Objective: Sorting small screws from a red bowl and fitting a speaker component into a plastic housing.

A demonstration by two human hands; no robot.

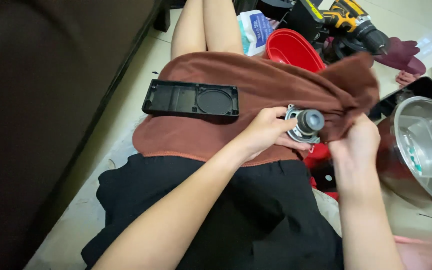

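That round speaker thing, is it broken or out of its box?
It is out of its box. The left hand holds the bare round speaker, while the right hand grips the brown cloth beside it. The open black casing on the lap is empty. No breakage shows.

light: soft, even indoor | left edge: dark, shadowed | focus: sharp, mild wide-angle bend

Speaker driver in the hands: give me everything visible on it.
The speaker driver is small and round, with a silvery metal frame and a dark grey cylindrical magnet at its back, which faces the camera. Its cone side cannot be seen. It lies tilted over the lap. The left hand grips its rim; the right hand presses a brown cloth against its right side. No wires can be made out.
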